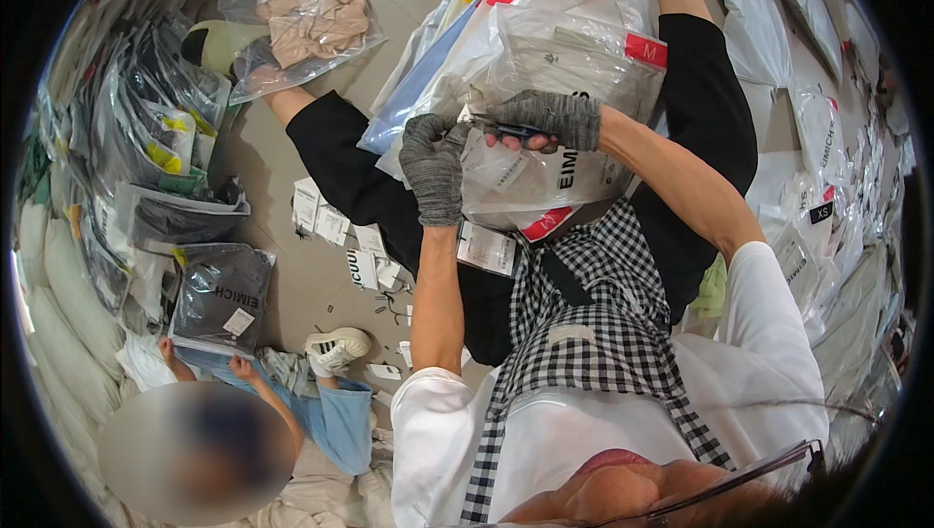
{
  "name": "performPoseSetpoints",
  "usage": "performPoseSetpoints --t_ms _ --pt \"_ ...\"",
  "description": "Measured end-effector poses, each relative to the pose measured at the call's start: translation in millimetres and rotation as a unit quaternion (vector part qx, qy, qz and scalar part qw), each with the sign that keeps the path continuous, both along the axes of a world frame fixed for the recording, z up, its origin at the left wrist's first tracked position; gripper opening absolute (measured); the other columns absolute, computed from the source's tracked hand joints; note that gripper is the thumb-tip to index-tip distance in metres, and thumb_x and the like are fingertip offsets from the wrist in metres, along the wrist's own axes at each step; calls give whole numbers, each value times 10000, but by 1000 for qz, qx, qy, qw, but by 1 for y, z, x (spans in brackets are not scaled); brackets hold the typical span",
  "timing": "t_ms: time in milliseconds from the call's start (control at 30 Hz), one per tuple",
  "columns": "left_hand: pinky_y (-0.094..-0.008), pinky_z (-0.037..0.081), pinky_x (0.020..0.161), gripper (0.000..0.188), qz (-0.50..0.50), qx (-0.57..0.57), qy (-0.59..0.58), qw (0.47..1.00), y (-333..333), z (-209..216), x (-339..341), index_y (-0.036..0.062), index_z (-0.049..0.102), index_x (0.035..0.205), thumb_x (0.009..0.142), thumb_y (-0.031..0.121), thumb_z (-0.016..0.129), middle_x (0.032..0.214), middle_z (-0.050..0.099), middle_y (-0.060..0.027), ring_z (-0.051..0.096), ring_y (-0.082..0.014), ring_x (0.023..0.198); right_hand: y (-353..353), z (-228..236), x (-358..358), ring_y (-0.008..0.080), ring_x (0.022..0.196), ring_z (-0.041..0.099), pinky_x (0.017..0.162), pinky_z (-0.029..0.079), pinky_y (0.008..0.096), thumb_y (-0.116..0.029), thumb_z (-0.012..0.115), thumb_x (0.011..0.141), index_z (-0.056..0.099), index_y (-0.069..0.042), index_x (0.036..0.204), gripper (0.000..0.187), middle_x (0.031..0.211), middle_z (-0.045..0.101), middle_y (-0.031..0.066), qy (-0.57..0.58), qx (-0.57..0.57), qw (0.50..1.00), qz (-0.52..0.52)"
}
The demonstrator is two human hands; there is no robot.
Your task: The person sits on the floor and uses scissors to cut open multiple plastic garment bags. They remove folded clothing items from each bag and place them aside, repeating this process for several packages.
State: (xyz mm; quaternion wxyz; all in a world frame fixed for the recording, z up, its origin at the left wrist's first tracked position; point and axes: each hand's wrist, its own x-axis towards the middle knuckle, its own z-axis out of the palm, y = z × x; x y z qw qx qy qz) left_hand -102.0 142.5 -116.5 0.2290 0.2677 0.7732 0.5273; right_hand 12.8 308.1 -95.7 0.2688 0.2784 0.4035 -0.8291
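My right hand (545, 121), in a grey knit glove, is closed around small dark-handled scissors (520, 129). Their tips point left, towards my left hand (435, 166). That hand wears a matching glove, and its thumb and fingers are pinched together close to the blades. What they grip is too small to make out. Under both hands, a clear plastic garment bag (623, 173) with a pale garment inside lies on my lap. More bagged garments, one light blue (420, 75), fan out beneath it. A white printed label (486, 248) rests by my left wrist.
A bag with a beige garment (316, 7) lies at the far left. Stacks of dark bagged clothes (146, 129) line the left side, white bagged ones (817, 158) the right. Loose labels (326, 217) litter the floor. A person at lower left holds a dark bagged garment (222, 296).
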Motion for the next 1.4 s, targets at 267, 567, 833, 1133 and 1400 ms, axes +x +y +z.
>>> performPoseSetpoints --t_ms 267,567,833,1133,1400 --pt "-291 430 695 131 -16 -13 102 995 -1 17 12 0 620 791 691 -11 704 783 573 -61 541 -172 729 -7 9 -4 22 332 341 304 207 180 -371 525 892 634 -78 819 321 522 509 -58 10 22 999 -36" --pt "-285 428 714 97 -14 43 55 997 -13 8 7 4 604 794 729 -4 676 785 569 -53 532 -168 752 -11 0 -12 41 411 389 390 301 201 -374 542 860 641 -84 723 335 527 514 -18 61 130 988 -61" --pt "-220 432 686 65 7 86 -192 978 -17 14 -6 41 571 917 861 8 570 816 578 8 508 -71 734 -20 -8 1 345 869 612 764 480 413 -415 488 883 617 -60 1009 398 920 643 173 213 559 797 86" --pt "-225 441 662 92 12 86 -104 991 -18 29 -13 34 579 897 833 -31 567 775 566 11 514 -74 696 -28 33 -8 311 737 634 667 501 391 -362 479 910 615 -52 968 343 855 650 129 199 630 736 147" --pt "-253 461 691 133 -70 55 130 987 -20 29 -22 0 610 869 760 -76 611 791 613 -49 556 -107 722 -29 38 -19 315 718 639 581 489 427 -355 494 883 607 -60 913 318 804 635 136 212 662 694 188"
